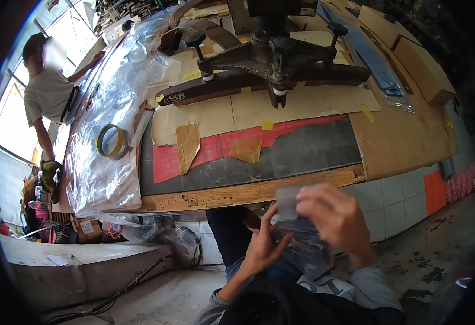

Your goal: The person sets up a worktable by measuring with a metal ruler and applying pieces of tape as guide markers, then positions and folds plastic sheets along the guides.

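In front of my body, at the lower middle of the head view, is a clear plastic piece (308, 246), crumpled and see-through, hanging between my hands. My left hand (263, 244) is beside its left side, with thumb and fingers apart and partly curved round it. My right hand (332, 216) is raised higher and blurred by motion, its fingers bent together at a small pale, translucent piece (288, 202). Whether this pale piece is part of the clear plastic cannot be made out. Both hands are just off the front wooden edge (248, 192) of the worktable.
Over the table stands a dark metal machine (270, 57) with a spread-armed base. Plastic sheeting (104, 108) and a tape roll (110, 141) lie at left, cardboard boxes (422, 70) at right. A co-worker (50, 95) stands at the far left, one gloved hand lowered.
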Tool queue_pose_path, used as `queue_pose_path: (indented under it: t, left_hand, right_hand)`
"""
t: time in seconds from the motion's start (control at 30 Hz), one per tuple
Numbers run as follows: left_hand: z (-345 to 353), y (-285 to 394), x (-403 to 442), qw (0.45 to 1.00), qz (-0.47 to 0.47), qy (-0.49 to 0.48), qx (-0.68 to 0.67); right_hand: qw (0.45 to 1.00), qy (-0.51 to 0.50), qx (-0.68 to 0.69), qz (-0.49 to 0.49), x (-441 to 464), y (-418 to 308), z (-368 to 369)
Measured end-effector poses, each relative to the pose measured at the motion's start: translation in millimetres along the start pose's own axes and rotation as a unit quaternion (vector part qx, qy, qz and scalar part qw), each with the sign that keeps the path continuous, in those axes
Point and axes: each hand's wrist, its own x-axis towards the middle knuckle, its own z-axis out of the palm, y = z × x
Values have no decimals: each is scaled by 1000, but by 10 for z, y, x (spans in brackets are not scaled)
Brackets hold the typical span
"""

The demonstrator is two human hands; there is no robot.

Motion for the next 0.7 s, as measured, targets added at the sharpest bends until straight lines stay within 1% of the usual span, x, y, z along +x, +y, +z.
queue_pose_path:
  t: [0.03, 0.1, 0.13, 0.2, 0.23, 0.27, 0.3, 0.37, 0.4, 0.47, 0.5, 0.57, 0.6, 0.63, 0.7]
  left_hand:
    - [13, -17, -4, 999, 33, 26, -7]
    - [67, -111, -41, 992, 97, 77, -21]
    - [70, -198, -72, 991, 110, 70, 11]
    - [89, -289, -90, 967, 240, 91, -12]
    - [70, -371, -120, 975, 213, 47, -33]
    - [51, -453, -150, 982, 183, 4, -52]
    - [33, -534, -182, 986, 150, -36, -68]
    - [-83, -89, -141, 976, 217, -9, 13]
    - [-72, -194, -146, 973, 227, -21, 44]
    - [-8, -256, -192, 960, 279, 22, 21]
    - [17, -271, -212, 951, 306, 43, 9]
    - [-22, -300, -223, 936, 349, 30, 28]
    - [-62, -301, -224, 928, 370, 23, 39]
    - [-114, -288, -216, 913, 396, 46, 87]
    - [-247, -243, -176, 873, 443, 92, 181]
  right_hand:
    - [999, -25, 26, -18, -41, -80, -36]
    - [985, -142, 79, -55, -137, -214, -155]
    - [972, -199, 104, -73, -167, -243, -188]
    - [924, -300, 182, -153, -219, -214, -130]
    - [891, -347, 220, -192, -232, -216, -107]
    - [854, -362, 296, -228, -186, -245, -86]
    - [835, -345, 361, -231, -157, -286, -45]
    - [783, -310, 487, -233, -136, -354, 24]
    - [779, -318, 488, -231, -101, -336, -8]
    - [774, -334, 488, -228, 49, -259, -140]
    - [761, -327, 540, -149, 80, -282, -188]
    - [715, -305, 629, 11, 131, -345, -278]
    - [729, -267, 624, 85, 146, -356, -329]
    - [739, -226, 614, 159, 157, -349, -372]
    - [817, -87, 530, 211, 190, -296, -393]
